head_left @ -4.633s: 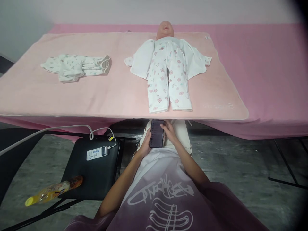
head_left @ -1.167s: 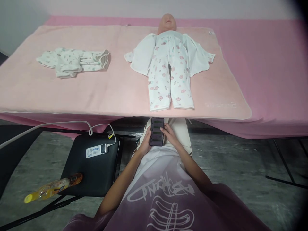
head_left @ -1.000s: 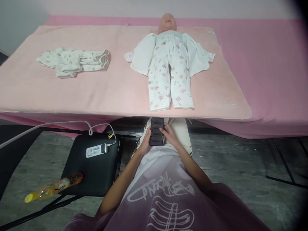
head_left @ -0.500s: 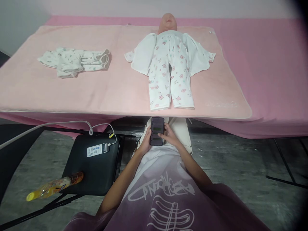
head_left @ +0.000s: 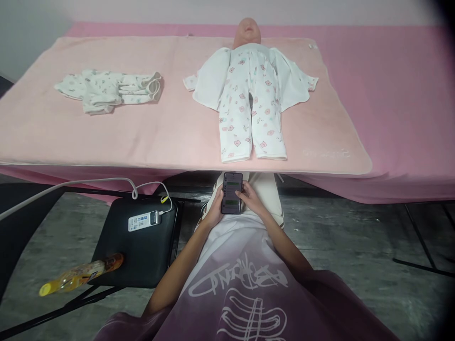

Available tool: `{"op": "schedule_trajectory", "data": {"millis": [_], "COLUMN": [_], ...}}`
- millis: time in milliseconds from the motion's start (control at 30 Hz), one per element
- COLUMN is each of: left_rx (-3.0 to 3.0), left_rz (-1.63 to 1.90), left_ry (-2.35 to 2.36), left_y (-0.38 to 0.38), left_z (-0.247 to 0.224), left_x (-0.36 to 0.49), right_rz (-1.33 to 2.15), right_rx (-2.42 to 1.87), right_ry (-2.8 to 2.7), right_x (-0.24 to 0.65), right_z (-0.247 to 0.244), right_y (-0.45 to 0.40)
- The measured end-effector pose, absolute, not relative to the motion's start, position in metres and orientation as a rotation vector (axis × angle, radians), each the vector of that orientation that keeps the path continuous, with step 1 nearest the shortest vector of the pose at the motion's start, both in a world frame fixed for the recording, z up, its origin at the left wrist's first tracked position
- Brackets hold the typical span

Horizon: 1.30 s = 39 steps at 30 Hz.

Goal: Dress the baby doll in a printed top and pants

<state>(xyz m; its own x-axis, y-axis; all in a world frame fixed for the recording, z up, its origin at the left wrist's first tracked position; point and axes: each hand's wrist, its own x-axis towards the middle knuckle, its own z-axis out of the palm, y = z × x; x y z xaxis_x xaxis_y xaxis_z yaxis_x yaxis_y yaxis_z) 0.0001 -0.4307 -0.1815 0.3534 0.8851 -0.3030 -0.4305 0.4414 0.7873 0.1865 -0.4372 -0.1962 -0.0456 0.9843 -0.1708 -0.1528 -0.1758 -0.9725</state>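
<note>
A dark phone [head_left: 232, 193] with a lit screen lies upright over my lap, below the table's front edge. Wrapped round its left side is my left hand [head_left: 214, 210]. My right hand [head_left: 250, 199] holds the right side, its thumb over the screen. On the peach mat [head_left: 170, 132] lies a doll [head_left: 248, 31], head away from me. White printed pants [head_left: 236, 118] and a white top [head_left: 213, 83] with spread sleeves lie below its head. Further left on the mat are folded white printed clothes [head_left: 103, 90].
A black stool [head_left: 142, 260] at lower left bears a white power bank [head_left: 140, 222] with a cable and an upright yellow-capped bottle [head_left: 74, 278]. Pink cloth [head_left: 391, 104] covers the table. Metal legs [head_left: 423, 246] show at lower right.
My right thumb has moved slightly up the phone, and the screen content has shifted. The clothes and the doll lie as before.
</note>
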Motion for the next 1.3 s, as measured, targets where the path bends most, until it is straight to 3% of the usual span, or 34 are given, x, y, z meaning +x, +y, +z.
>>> {"op": "schedule_trajectory", "data": {"millis": [1300], "left_rx": [0.68], "left_rz": [0.938], "left_ry": [0.834], "left_y": [-0.4286], "left_z": [-0.1833], "left_x": [0.0011], "right_rz": [1.464], "right_rx": [-1.133], "right_ry": [-1.0], "right_x": [0.1902], "right_z": [-0.2015], "right_y": [-0.439]}}
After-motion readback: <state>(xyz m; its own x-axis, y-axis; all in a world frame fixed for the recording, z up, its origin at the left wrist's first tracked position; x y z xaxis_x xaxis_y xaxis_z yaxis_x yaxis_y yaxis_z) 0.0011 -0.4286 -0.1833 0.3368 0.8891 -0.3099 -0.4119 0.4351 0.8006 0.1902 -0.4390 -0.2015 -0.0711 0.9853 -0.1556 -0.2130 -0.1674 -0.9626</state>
